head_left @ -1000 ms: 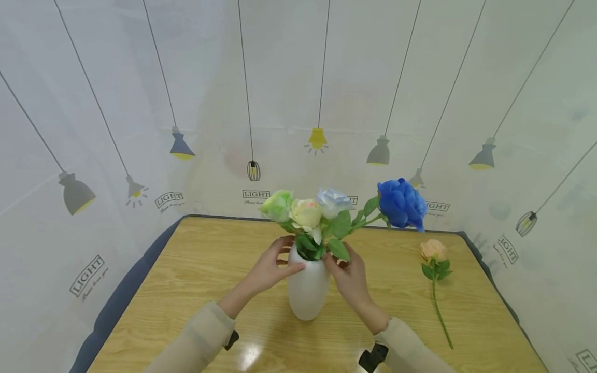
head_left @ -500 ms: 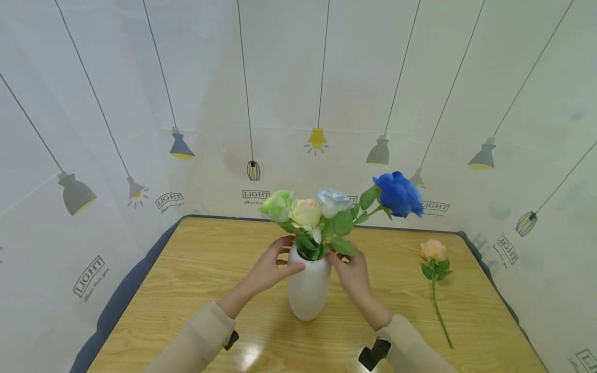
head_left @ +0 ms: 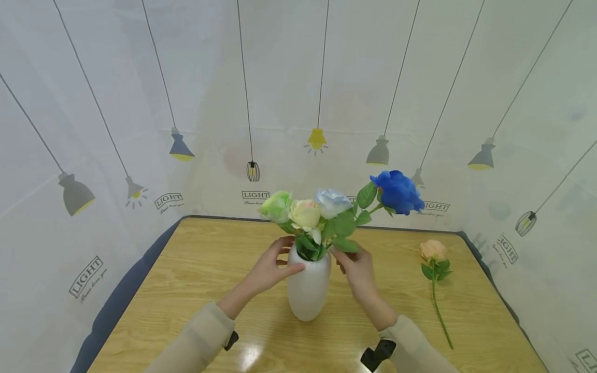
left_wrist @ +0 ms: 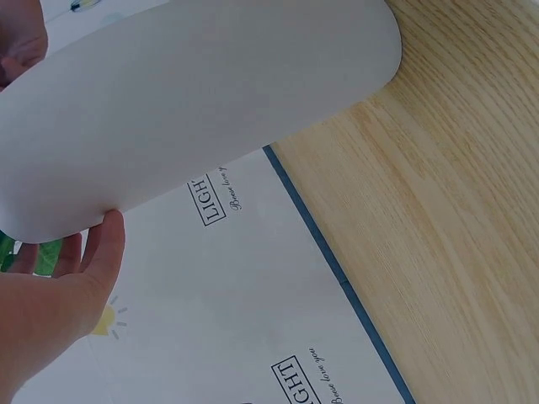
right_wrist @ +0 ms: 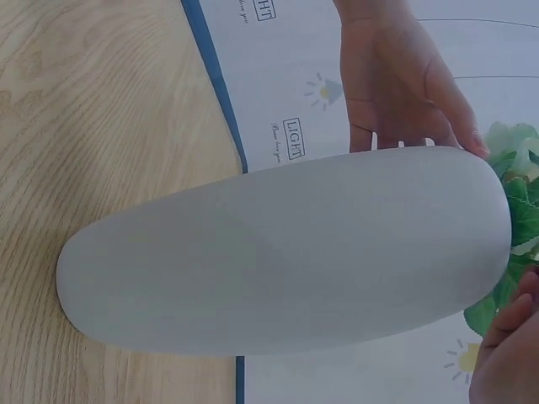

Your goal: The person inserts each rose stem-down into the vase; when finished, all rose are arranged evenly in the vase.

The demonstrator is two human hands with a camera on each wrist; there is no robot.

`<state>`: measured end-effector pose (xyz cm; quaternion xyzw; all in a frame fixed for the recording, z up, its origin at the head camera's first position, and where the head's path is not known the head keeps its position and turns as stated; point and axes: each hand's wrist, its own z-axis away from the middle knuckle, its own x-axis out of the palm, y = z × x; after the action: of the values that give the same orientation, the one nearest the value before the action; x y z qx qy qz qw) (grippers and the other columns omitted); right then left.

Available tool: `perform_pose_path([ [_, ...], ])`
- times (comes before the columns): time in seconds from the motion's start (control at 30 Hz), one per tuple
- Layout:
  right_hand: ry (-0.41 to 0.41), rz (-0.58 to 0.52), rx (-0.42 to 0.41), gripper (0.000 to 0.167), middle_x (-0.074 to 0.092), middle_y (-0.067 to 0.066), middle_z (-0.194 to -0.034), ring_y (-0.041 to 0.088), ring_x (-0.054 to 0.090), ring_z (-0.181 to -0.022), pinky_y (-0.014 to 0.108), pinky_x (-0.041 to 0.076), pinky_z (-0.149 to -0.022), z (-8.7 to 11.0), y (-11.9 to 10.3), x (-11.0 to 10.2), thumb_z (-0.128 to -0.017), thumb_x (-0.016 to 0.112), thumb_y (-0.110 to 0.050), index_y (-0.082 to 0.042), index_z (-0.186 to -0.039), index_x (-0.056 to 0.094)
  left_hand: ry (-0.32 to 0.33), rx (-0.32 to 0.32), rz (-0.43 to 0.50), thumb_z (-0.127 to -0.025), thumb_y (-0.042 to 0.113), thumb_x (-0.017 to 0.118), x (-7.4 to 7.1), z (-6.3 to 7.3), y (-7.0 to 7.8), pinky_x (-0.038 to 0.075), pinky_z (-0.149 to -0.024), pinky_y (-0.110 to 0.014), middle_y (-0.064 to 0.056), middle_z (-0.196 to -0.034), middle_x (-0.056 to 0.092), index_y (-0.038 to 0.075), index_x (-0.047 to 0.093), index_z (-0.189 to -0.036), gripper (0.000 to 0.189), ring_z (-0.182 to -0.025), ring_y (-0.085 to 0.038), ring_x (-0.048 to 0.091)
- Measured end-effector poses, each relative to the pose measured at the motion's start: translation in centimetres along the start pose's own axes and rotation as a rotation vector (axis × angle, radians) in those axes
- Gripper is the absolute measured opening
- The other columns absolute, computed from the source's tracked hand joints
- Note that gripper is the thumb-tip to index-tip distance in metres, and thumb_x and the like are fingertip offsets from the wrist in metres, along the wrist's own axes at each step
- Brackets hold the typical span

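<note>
A white vase [head_left: 308,292] stands upright on the wooden table. My left hand [head_left: 268,269] holds it near the mouth, thumb in front and fingers around the left side; the right wrist view shows this hand [right_wrist: 404,88] from across the vase. At the right of the rim, my right hand [head_left: 360,272] pinches the stem of a blue rose [head_left: 398,192], its fingertips partly hidden under a leaf [head_left: 345,244]. The rose leans out to the right. A green flower [head_left: 278,206], a cream rose [head_left: 305,214] and a pale blue rose [head_left: 333,203] stand in the vase.
A peach rose [head_left: 433,250] lies on the right part of the table [head_left: 200,259], its stem toward me. Behind the table hangs a pale backdrop [head_left: 289,77] printed with lamps. A dark blue edge [head_left: 126,295] borders the table.
My right hand has shifted slightly to the right at the rim. The blue rose's bloom has moved up a little and its leaves have turned. My left hand and the vase stay in place.
</note>
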<state>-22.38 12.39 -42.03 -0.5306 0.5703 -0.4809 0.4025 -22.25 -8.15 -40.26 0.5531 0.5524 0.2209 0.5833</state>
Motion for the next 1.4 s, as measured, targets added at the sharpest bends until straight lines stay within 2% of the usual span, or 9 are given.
perform_pose_path([
  [0.1,0.039,-0.085,-0.032,0.014,0.050,0.004,-0.062,0.010,0.041,-0.051,0.020,0.033,-0.045,-0.1,-0.2,-0.2,-0.082,0.059,-0.001,-0.003,-0.096,0.060,0.002,0.000,0.002,-0.081,0.017,0.066,0.0,0.0,0.0,0.042,-0.084,-0.043,-0.016,-0.126,0.040,0.002,0.036,-0.130,0.060,-0.112,-0.031,0.041],
  [0.23,0.074,-0.258,-0.096,0.022,0.055,0.003,-0.069,0.010,0.044,-0.054,0.018,0.033,-0.043,-0.2,-1.2,-0.7,-0.085,0.049,0.007,-0.009,-0.094,0.061,0.000,-0.002,0.002,-0.081,0.017,0.066,0.0,0.0,0.0,0.042,-0.084,-0.043,-0.016,-0.126,0.040,0.002,0.036,-0.130,0.060,-0.112,-0.031,0.041],
  [0.37,0.103,-0.418,-0.190,0.017,0.061,0.003,-0.078,0.012,0.050,-0.059,0.018,0.037,-0.043,-0.3,-2.4,-1.0,-0.090,0.048,-0.002,-0.011,-0.092,0.063,0.001,-0.002,-0.001,-0.081,0.016,0.066,0.0,0.0,0.0,0.042,-0.084,-0.042,-0.016,-0.125,0.040,0.002,0.036,-0.130,0.059,-0.111,-0.032,0.042],
  [0.53,0.151,-0.475,-0.326,0.014,0.060,0.004,-0.077,0.012,0.049,-0.055,0.019,0.040,-0.047,-0.7,-3.7,-1.2,-0.088,0.053,-0.004,-0.006,-0.096,0.064,0.003,-0.004,0.001,-0.081,0.016,0.066,0.0,0.0,0.0,0.042,-0.084,-0.041,-0.016,-0.125,0.040,0.003,0.036,-0.130,0.060,-0.111,-0.032,0.042],
  [0.63,0.196,-0.509,-0.351,0.014,0.060,0.005,-0.081,0.010,0.044,-0.053,0.019,0.037,-0.046,-1.1,-4.3,-1.1,-0.086,0.054,0.000,-0.004,-0.093,0.066,0.003,-0.002,0.006,-0.081,0.016,0.066,0.0,0.0,0.0,0.042,-0.084,-0.042,-0.016,-0.125,0.040,0.002,0.036,-0.130,0.060,-0.111,-0.032,0.041],
  [0.77,0.243,-0.521,-0.330,0.011,0.058,0.004,-0.073,0.010,0.040,-0.050,0.019,0.034,-0.045,-1.7,-5.0,-0.7,-0.085,0.058,-0.001,-0.004,-0.086,0.068,0.003,-0.004,0.008,-0.080,0.016,0.066,0.0,0.0,0.0,0.042,-0.084,-0.043,-0.016,-0.126,0.040,0.002,0.036,-0.130,0.060,-0.111,-0.032,0.041],
  [0.9,0.268,-0.489,-0.271,0.007,0.047,0.002,-0.057,0.011,0.037,-0.048,0.020,0.032,-0.044,-2.1,-5.4,-0.4,-0.083,0.061,-0.006,-0.006,-0.081,0.068,0.004,-0.002,0.007,-0.081,0.016,0.066,0.0,0.0,-0.1,0.042,-0.084,-0.042,-0.016,-0.125,0.040,0.002,0.036,-0.130,0.060,-0.111,-0.032,0.042],
  [1.13,0.244,-0.453,-0.122,0.010,0.043,-0.001,-0.055,0.009,0.035,-0.047,0.019,0.028,-0.042,-3.4,-5.7,0.0,-0.082,0.064,-0.012,-0.011,-0.072,0.068,-0.001,-0.006,-0.001,-0.081,0.017,0.066,0.0,0.0,-0.1,0.042,-0.084,-0.040,-0.015,-0.126,0.040,0.003,0.036,-0.130,0.060,-0.111,-0.031,0.042],
  [1.4,0.245,-0.421,-0.041,0.015,0.042,-0.004,-0.051,0.007,0.032,-0.043,0.018,0.026,-0.040,-4.2,-5.2,0.0,-0.082,0.064,-0.011,-0.014,-0.067,0.067,-0.009,-0.017,0.000,-0.081,0.018,0.066,0.0,0.0,-0.1,0.042,-0.084,-0.040,-0.015,-0.126,0.039,0.003,0.035,-0.131,0.060,-0.112,-0.031,0.041],
])
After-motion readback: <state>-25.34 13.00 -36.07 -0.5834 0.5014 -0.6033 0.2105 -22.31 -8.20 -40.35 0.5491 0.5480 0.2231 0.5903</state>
